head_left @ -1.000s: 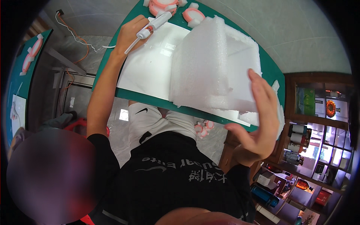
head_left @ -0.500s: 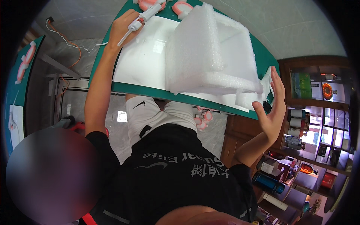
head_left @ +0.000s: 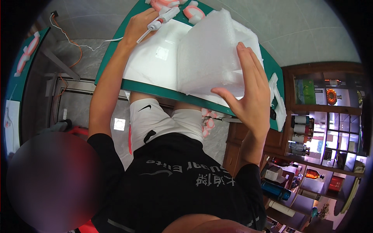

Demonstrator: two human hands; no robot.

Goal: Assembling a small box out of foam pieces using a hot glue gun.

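Right hand (head_left: pixel 250 89) has shifted leftward since the previous frame, from beside the hollow white foam box (head_left: pixel 208 54) to overlapping it in view. Flat green tabletop (head_left: pixel 270 64) carries box, standing on glossy white sheet (head_left: pixel 151 70). Right hand: fingers extended, thumb spread; contact with foam cannot be told. Left hand (head_left: pixel 139 27): curled around white gun-shaped tool (head_left: pixel 167 16), thin nozzle. Pink-and-white ring-shaped pieces (head_left: pixel 187 11) near far edge.

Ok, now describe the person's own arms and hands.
Short black sleeves cover the upper arms, leaving the forearms bare. The left grip and right grip are ungloved human hands; no watch or bracelet shows.
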